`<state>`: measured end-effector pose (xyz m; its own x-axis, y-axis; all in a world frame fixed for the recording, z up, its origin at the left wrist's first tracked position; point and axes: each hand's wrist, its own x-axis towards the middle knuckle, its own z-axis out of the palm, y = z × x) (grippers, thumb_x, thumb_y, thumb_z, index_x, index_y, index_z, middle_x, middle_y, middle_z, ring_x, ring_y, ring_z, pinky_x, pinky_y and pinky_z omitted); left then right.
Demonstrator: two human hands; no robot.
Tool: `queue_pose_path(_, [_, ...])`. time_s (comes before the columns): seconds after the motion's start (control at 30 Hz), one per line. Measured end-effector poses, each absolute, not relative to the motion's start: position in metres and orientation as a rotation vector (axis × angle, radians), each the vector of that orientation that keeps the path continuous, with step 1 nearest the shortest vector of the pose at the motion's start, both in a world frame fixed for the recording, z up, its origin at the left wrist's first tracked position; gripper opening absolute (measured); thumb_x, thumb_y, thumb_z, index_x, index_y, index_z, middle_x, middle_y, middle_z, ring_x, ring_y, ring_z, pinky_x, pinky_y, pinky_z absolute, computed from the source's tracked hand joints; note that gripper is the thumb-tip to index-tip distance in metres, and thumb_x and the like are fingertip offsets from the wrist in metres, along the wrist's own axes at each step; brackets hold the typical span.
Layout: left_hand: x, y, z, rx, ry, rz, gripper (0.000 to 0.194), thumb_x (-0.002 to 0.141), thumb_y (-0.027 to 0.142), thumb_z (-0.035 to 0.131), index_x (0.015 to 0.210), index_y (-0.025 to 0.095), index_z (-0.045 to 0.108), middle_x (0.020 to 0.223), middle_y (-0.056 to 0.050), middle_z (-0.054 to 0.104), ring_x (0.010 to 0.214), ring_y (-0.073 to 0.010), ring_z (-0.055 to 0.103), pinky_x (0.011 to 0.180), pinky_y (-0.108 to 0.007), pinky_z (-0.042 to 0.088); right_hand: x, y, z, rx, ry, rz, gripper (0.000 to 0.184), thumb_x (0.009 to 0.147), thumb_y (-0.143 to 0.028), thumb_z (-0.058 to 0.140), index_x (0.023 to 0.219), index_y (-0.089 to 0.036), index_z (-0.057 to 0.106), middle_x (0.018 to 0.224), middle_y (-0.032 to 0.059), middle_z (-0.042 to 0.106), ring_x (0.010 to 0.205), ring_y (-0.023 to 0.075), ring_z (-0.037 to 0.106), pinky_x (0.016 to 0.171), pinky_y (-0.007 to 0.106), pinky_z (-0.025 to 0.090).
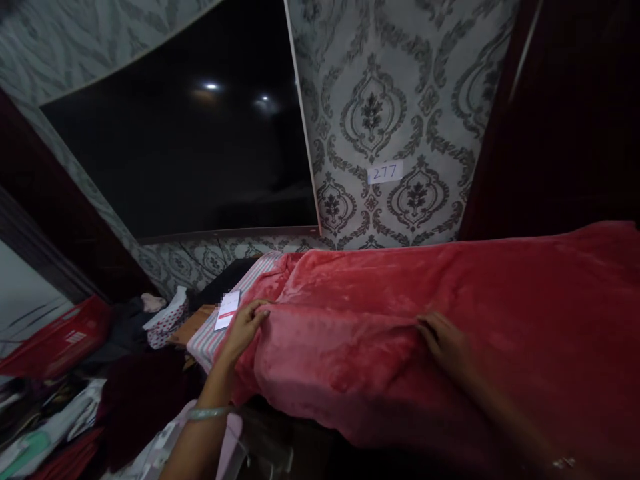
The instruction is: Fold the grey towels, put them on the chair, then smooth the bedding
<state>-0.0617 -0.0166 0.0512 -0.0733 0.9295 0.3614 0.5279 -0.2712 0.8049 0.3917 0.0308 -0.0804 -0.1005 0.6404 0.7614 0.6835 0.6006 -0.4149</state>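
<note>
A red plush blanket [490, 300] is spread over a raised surface and hangs down at the front. My left hand [249, 325] pinches a fold of it near its left end. Further right, my right hand [443, 340] grips the same fold between thumb and fingers. Between the two hands the cloth is drawn into a ridge, and a paler pink part drops below it. Under the blanket's left end shows a striped cloth [204, 343]. A phone [228, 311] with a lit white and red screen lies there, close to my left hand.
A large dark television [190, 133] hangs on the patterned wall, beside a paper label [385, 172] reading 277. At the left are a red basket [60, 339], a dotted cloth [167, 320] and heaped clothes [143, 407]. A dark door or cabinet [570, 133] stands at the right.
</note>
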Motion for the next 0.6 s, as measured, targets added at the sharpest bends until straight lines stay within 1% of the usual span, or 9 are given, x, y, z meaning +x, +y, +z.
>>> queue_pose_path(0.07, [-0.060,-0.025,0.048,1.754,1.576,1.343,0.030,0.072,0.051,0.068,0.081,0.022,0.071,0.083,-0.006,0.070,0.084,-0.0263,0.063,0.080,-0.038,0.050,0.399,0.025,-0.084,-1.063,-1.796,-0.063,0.030,0.097,-0.041,0.041,0.094,-0.026,0.067,0.088,0.0081,0.071,0.083,0.0265,0.068,0.078,0.043,0.057])
queue_pose_path(0.13, [-0.057,-0.031,0.043,1.766,1.586,1.367,0.027,0.073,0.049,0.068,0.081,0.023,0.071,0.082,-0.006,0.068,0.082,-0.0258,0.063,0.080,-0.039,0.051,0.405,0.019,-0.085,-1.040,-1.810,-0.056,0.029,0.097,-0.040,0.042,0.095,-0.027,0.068,0.086,0.0076,0.071,0.081,0.0262,0.069,0.076,0.042,0.058])
queue_pose_path(0.23, [-0.052,-0.037,0.034,1.861,1.604,1.354,0.023,0.074,0.043,0.068,0.088,0.024,0.071,0.092,-0.007,0.070,0.091,-0.0271,0.064,0.089,-0.042,0.050,0.414,0.008,-0.084,-1.018,-1.843,-0.027,0.025,0.095,-0.038,0.045,0.097,-0.031,0.069,0.087,0.0058,0.071,0.081,0.0265,0.069,0.076,0.043,0.059])
queue_pose_path(0.33, [-0.046,-0.037,0.025,1.945,1.606,1.336,0.022,0.074,0.038,0.066,0.091,0.026,0.071,0.098,-0.009,0.071,0.098,-0.0300,0.064,0.094,-0.046,0.049,0.419,-0.001,-0.085,-1.008,-1.882,-0.010,0.027,0.094,-0.037,0.044,0.103,-0.035,0.070,0.095,0.0043,0.073,0.086,0.0278,0.070,0.076,0.044,0.060])
queue_pose_path(0.4, [-0.042,-0.036,0.021,1.962,1.603,1.336,0.017,0.074,0.037,0.065,0.086,0.027,0.072,0.094,-0.010,0.071,0.094,-0.0316,0.064,0.091,-0.048,0.050,0.422,-0.005,-0.087,-1.002,-1.900,-0.005,0.029,0.094,-0.035,0.043,0.104,-0.035,0.070,0.095,0.0041,0.073,0.086,0.0275,0.070,0.075,0.043,0.060])
queue_pose_path(0.5, [-0.037,-0.037,0.019,1.942,1.601,1.355,0.009,0.071,0.035,0.067,0.074,0.027,0.070,0.083,-0.011,0.069,0.085,-0.0326,0.064,0.086,-0.050,0.050,0.424,-0.008,-0.089,-0.985,-1.908,-0.013,0.028,0.095,-0.032,0.042,0.102,-0.031,0.070,0.089,0.0043,0.072,0.080,0.0257,0.070,0.071,0.042,0.061])
queue_pose_path(0.6, [-0.034,-0.040,0.021,1.862,1.574,1.381,0.008,0.067,0.035,0.070,0.070,0.028,0.068,0.080,-0.010,0.069,0.082,-0.0321,0.063,0.084,-0.048,0.049,0.424,-0.009,-0.092,-0.977,-1.905,-0.013,0.027,0.095,-0.033,0.043,0.098,-0.030,0.069,0.087,0.0045,0.072,0.078,0.0258,0.070,0.069,0.041,0.060])
